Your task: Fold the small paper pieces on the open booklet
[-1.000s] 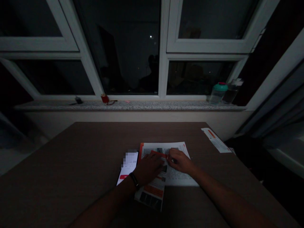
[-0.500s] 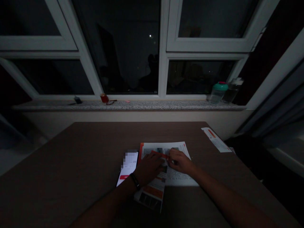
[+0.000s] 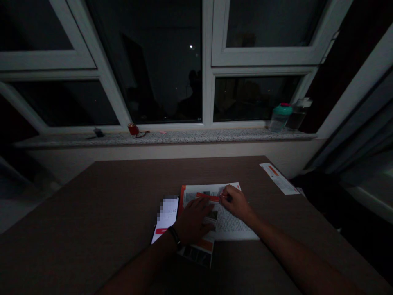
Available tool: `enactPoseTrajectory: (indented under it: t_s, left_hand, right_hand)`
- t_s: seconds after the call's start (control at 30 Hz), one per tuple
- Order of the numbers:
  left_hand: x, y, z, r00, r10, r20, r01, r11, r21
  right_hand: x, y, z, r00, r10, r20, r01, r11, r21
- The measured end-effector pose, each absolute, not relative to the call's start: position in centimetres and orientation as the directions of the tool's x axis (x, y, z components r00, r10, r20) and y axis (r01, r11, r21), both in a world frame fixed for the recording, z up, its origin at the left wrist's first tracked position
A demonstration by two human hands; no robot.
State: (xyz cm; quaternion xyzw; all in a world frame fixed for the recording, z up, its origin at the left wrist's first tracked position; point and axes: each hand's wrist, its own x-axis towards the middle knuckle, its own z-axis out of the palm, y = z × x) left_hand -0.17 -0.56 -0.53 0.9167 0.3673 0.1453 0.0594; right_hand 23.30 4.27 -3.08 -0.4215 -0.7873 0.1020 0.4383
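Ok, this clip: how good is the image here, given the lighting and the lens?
In the head view, the room is dim and the window panes are nearly black; the phone screen is the brightest area; the wide lens splays the window frame; print on the sheet by the right hand is unreadable.

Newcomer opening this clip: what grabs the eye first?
The brightest spot is the lit phone, lying on the dark desk beside the printed pages with orange-red bands. The left hand and right hand rest on those pages. Beyond, a green-lidded clear bottle stands near the right end of the stone window sill.
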Motion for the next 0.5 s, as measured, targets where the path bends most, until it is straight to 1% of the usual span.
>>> enactPoseTrajectory:
  t_s: [0.23, 0.3, 0.4, 0.5]
  left_hand:
    - [-0.2, -0.4, -0.7, 0.677, 0.703, 0.217, 0.666, -0.711, 0.226]
    - [-0.1, -0.4, -0.7, 0.676, 0.704, 0.218, 0.666, -0.710, 0.229]
    - [-0.1, -0.3, -0.7, 0.679, 0.702, 0.215, 0.663, -0.712, 0.232]
    - [-0.1, -0.3, -0.6, 0.679, 0.706, 0.201, 0.667, -0.708, 0.231]
  right_hand:
    - [23.3, 4.3, -3.0, -0.201, 0.742, 0.639, 0.575, 0.618, -0.536]
    - [23.3, 4.1, -2.8, -0.222, 0.746, 0.628, 0.550, 0.628, -0.551]
    - [23.3, 3.6, -2.4, -0.390, 0.707, 0.589, 0.458, 0.704, -0.542]
    - [23.2, 3.3, -2.2, -0.580, 0.594, 0.558, 0.375, 0.803, -0.464]
